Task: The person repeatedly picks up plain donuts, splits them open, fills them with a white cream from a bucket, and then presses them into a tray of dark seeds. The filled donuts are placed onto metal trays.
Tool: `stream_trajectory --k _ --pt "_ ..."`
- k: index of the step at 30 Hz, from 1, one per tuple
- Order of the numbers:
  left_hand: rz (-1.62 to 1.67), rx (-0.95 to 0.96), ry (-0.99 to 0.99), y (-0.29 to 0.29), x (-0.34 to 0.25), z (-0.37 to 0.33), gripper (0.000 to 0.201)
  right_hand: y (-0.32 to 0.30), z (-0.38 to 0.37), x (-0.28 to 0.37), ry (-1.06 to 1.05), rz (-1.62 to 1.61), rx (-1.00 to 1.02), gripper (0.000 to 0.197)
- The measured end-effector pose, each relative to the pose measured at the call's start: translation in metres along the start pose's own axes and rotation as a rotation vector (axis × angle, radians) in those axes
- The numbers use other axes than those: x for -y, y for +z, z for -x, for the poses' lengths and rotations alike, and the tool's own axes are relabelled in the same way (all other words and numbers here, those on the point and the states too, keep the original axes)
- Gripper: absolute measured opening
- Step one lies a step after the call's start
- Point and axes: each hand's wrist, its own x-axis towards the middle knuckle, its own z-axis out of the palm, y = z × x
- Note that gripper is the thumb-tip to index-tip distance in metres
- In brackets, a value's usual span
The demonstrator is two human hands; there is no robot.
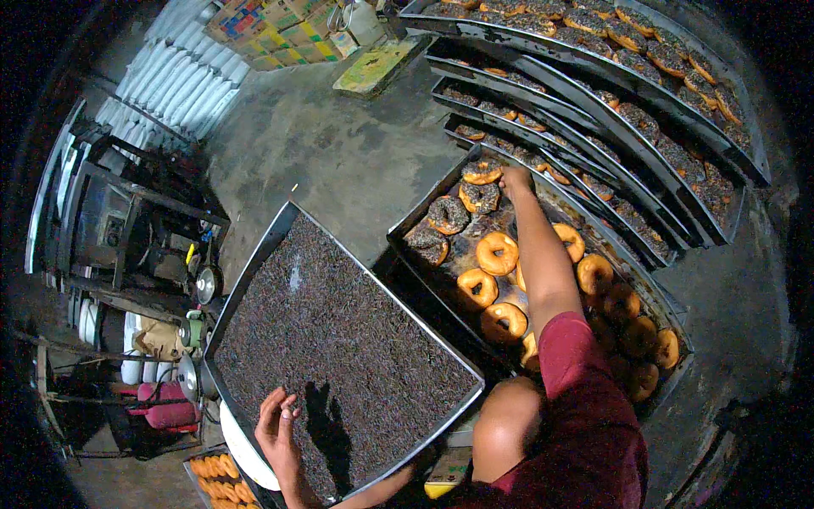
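Note:
My right hand (pixel 515 180) reaches to the far end of a dark metal tray (pixel 407 222). Its fingers are closed at the edge of a tilted sprinkle-topped doughnut (pixel 482 173), partly hidden by the hand. More sprinkled doughnuts (pixel 448 215) lie along that end, while plain golden ring doughnuts (pixel 498 253) fill the nearer part, some behind my forearm. Over a second metal tray (pixel 246 270), full of dark brown sprinkles (pixel 339 314), hovers my left hand (pixel 278 424). It holds nothing; its fingers are bent and apart, and its shadow falls on the sprinkles.
Stacked trays of sprinkled doughnuts (pixel 585 38) rise at the far right. A tray of plain doughnuts (pixel 222 479) sits low at the left. Wooden racks (pixel 119 187) with pots stand left; cartons (pixel 275 30) and a yellowish board (pixel 381 66) lie beyond the concrete floor (pixel 288 140).

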Motion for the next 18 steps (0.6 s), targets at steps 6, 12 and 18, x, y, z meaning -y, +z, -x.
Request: stream_trajectory --k 6,12,18 --pt "-0.016 -0.062 0.004 -0.005 0.004 0.007 0.03 -0.038 0.033 0.002 0.021 -0.378 0.091 0.034" --pt "0.066 -0.01 0.032 0.0 -0.005 0.014 0.029 -0.099 0.099 -0.003 -0.538 0.574 -0.325 0.039" --pt "0.086 -0.064 0.091 -0.014 -0.002 0.029 0.026 -0.086 0.17 -0.01 -0.529 1.287 0.35 0.048"
